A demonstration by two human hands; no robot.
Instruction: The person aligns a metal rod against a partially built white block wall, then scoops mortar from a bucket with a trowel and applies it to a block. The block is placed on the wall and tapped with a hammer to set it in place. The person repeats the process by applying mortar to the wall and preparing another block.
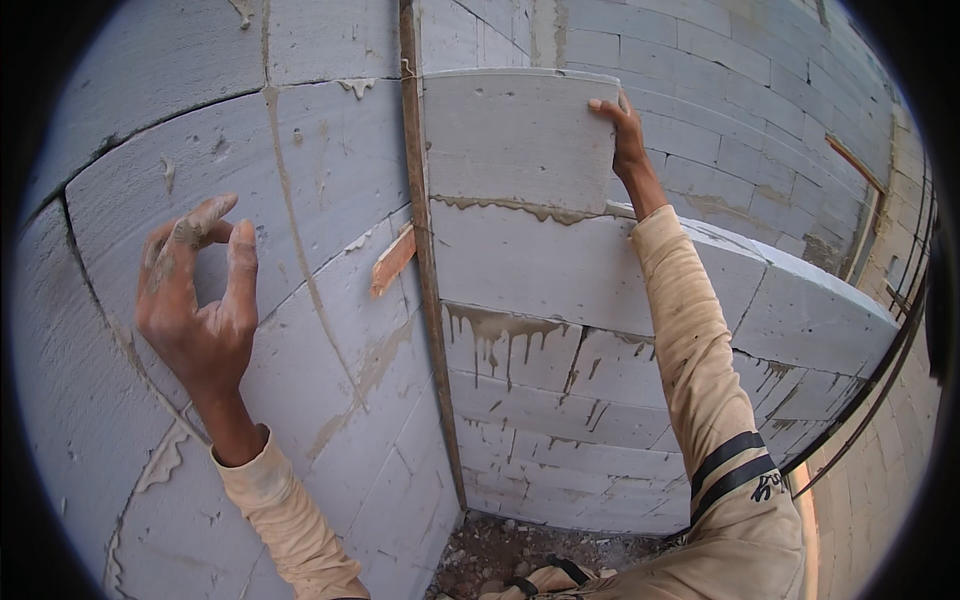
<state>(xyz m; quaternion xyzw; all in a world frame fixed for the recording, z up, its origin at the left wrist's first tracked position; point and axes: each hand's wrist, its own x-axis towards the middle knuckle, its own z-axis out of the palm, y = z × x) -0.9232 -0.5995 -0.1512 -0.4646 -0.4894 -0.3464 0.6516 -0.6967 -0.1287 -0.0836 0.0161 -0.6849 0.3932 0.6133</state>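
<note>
R hand (628,145) grip's clamped on top block (515,145), some fingers prob. behind; L hand (198,305) grip loosely curled w/ gap, nr L wall (335,165).

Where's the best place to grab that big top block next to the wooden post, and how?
Probably the upper right corner of the top block, coming from the right. That end stands free, while the left end is against or close to the wooden post and mortar shows along the bottom. The right grip is there, thumb on the front face.
</note>
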